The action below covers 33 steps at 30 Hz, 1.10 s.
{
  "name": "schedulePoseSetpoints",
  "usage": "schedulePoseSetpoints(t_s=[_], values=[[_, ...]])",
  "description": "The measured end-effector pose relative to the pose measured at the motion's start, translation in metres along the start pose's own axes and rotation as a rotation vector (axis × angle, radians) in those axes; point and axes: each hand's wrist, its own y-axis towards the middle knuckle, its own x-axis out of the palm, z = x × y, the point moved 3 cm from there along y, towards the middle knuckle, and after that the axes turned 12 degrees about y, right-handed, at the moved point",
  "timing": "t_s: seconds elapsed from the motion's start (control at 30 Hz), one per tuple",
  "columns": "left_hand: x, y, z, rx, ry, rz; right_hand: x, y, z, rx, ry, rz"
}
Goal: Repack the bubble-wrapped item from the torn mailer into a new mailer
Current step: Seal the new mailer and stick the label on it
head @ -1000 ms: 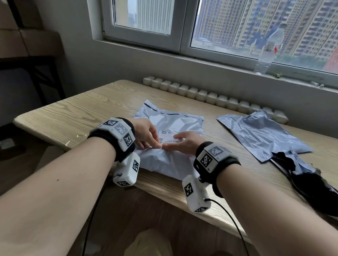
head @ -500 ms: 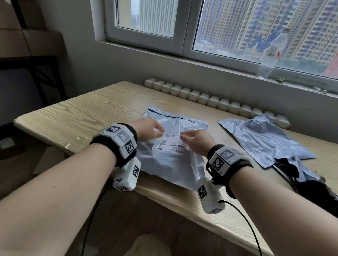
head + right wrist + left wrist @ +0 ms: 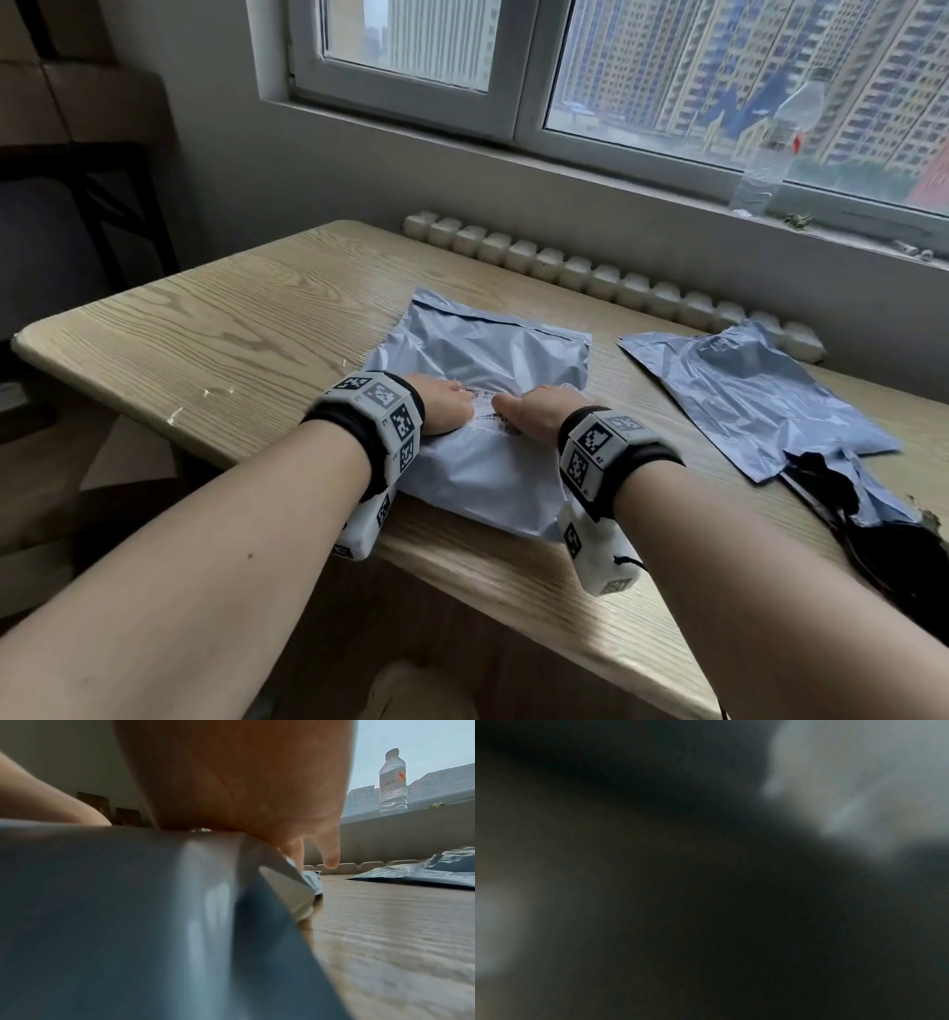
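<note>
A bulging grey mailer (image 3: 493,354) lies on the wooden table (image 3: 231,329) in front of me, and its contents are hidden. A white printed label (image 3: 485,411) sits on top of it. My left hand (image 3: 449,406) and my right hand (image 3: 536,413) press down on the label side by side, almost touching. In the right wrist view the right hand (image 3: 244,791) rests its palm on the mailer (image 3: 128,902) with fingers pointing down. The left wrist view is dark and blurred. The torn grey mailer (image 3: 760,406) lies flat to the right, its ripped black lining (image 3: 873,534) showing.
A clear plastic bottle (image 3: 770,149) stands on the window sill at the back right. A row of pale radiator ribs (image 3: 590,272) runs behind the table's far edge. Dark shelving (image 3: 77,169) stands at the left. Bare tabletop stretches left of the mailer.
My hands spread apart along the label half a second ago, then came back together over its middle. The mailer and the torn mailer stayed where they were.
</note>
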Motion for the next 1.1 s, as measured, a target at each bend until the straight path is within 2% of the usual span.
schedulePoseSetpoints(t_s=[0.1,0.17,0.23,0.4,0.6,0.73,0.8,0.9,1.0,1.1], values=[[0.005,0.002,-0.005,-0.03,-0.021,0.005,0.001,-0.003,-0.003,-0.057,0.02,0.049],[0.006,0.002,-0.005,-0.049,0.002,-0.001,0.005,-0.006,-0.009,-0.212,0.066,0.018],[0.007,0.002,-0.005,-0.04,0.036,-0.002,0.007,-0.006,-0.011,-0.251,0.086,-0.044],[0.007,0.006,-0.007,-0.035,0.026,-0.003,0.007,-0.001,-0.011,-0.185,0.023,-0.099],[0.009,0.006,-0.009,-0.06,-0.007,-0.016,0.002,0.001,-0.001,-0.057,0.039,-0.027],[0.01,-0.002,-0.005,-0.065,-0.016,0.043,-0.012,-0.002,0.023,0.024,-0.015,0.028],[0.011,-0.006,-0.004,-0.047,-0.048,0.095,-0.02,-0.008,0.026,-0.058,-0.054,0.039],[0.01,-0.013,-0.009,-0.039,-0.222,0.167,-0.02,-0.024,0.009,-0.297,0.067,-0.022],[0.008,-0.016,-0.018,0.056,-0.342,0.088,-0.004,-0.028,-0.005,-0.359,0.073,-0.204],[0.012,-0.016,-0.028,0.084,-0.257,-0.034,-0.007,-0.03,0.001,-0.351,0.075,-0.21]])
